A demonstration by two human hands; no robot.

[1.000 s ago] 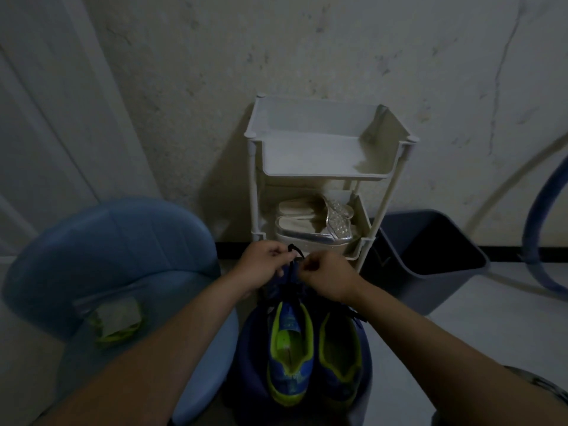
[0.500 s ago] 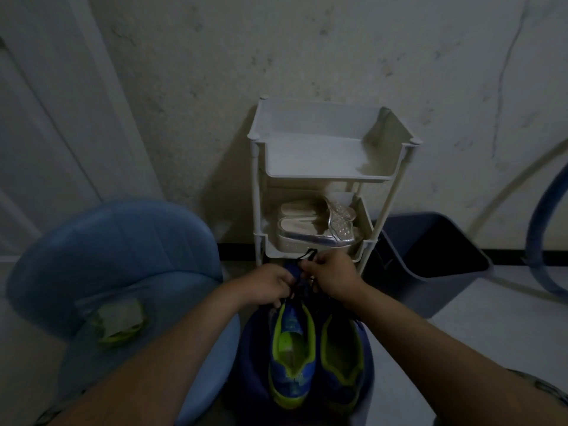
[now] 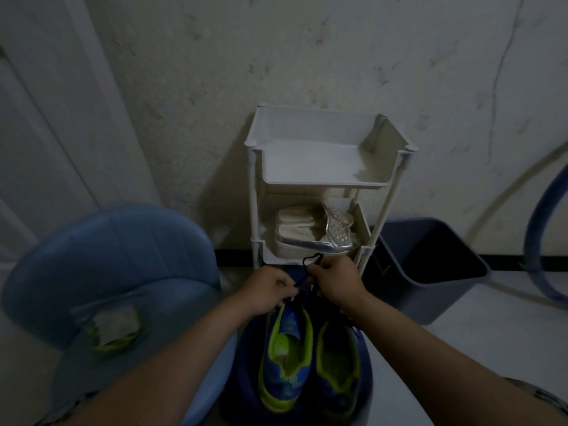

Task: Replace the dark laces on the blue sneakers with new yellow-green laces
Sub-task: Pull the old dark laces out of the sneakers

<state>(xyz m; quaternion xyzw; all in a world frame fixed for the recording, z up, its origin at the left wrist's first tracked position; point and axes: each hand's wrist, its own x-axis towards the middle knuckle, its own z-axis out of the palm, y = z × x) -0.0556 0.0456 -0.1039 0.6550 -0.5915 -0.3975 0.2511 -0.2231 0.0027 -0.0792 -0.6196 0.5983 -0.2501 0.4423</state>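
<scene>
Two blue sneakers with yellow-green lining stand side by side on a dark blue stool, heels toward me: the left sneaker and the right sneaker. My left hand pinches a dark lace at the left sneaker's toe end. My right hand grips the same lace, whose loop sticks up above its fingers. A packet of yellow-green laces lies on the blue chair at the left.
A white tiered rack stands against the wall just beyond my hands, with silver shoes on its lower shelf. A dark bin sits to its right. A blue hoop leans at the far right. A door is at left.
Both hands have dropped a little toward the sneaker's toe; the left hand has pulled lower and left, and the right hand holds the lace loop up.
</scene>
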